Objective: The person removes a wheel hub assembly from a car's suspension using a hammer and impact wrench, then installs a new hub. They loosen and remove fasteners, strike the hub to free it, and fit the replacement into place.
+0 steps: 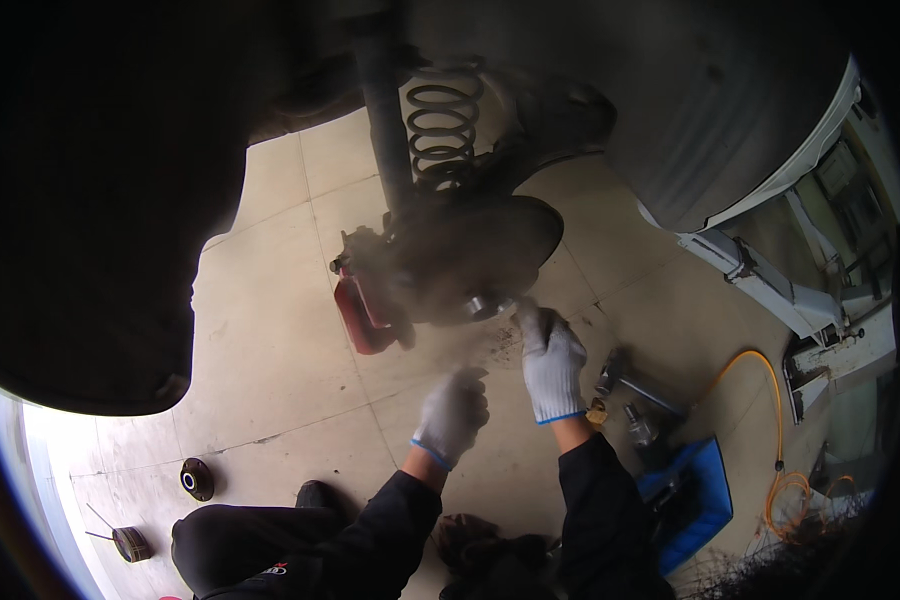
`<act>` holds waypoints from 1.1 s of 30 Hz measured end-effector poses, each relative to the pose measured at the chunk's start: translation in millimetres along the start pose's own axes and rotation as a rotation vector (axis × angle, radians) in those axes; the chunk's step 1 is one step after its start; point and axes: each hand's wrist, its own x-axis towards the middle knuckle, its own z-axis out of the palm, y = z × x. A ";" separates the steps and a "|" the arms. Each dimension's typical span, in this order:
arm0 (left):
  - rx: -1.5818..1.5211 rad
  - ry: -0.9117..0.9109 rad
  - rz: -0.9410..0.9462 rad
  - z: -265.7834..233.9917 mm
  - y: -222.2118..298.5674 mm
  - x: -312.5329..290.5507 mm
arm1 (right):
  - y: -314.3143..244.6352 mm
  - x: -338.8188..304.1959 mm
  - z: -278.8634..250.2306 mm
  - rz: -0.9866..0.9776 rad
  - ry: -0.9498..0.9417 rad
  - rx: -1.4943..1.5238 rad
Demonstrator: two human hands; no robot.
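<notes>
Above the floor hangs a dark brake disc (515,235) with a shiny metal hub (485,306) at its lower middle. A red brake caliper (362,312) sits at its left side. My right hand (553,365), in a white knitted glove with a blue cuff, reaches up to the hub's right edge. Its fingers are bent together, and their tips are partly lost in haze. Lower and to the left is my left hand (452,415), gloved alike and curled closed, apart from the disc. What either hand holds, if anything, I cannot make out.
A coil spring (443,120) and a shock absorber (382,120) rise above the disc. Power tools (642,428) lie right of my arm, by a blue tray (710,500). An orange hose (773,385) and a lift arm (770,285) are farther right. A round hub part (197,480) lies left.
</notes>
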 end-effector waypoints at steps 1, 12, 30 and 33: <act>-0.006 -0.008 -0.003 2.6 2.6 -2.3 | 0.5 0.6 1.4 -0.115 0.055 -0.087; 0.104 0.073 -0.083 8.8 12.0 -6.5 | 11.5 6.9 5.2 0.079 -0.139 -0.022; 0.157 0.067 -0.007 15.3 10.4 -6.3 | 7.0 7.4 7.6 -0.106 -0.047 -0.049; 0.233 0.141 -0.066 21.6 13.2 -10.8 | 5.2 8.6 5.6 0.246 -0.222 0.155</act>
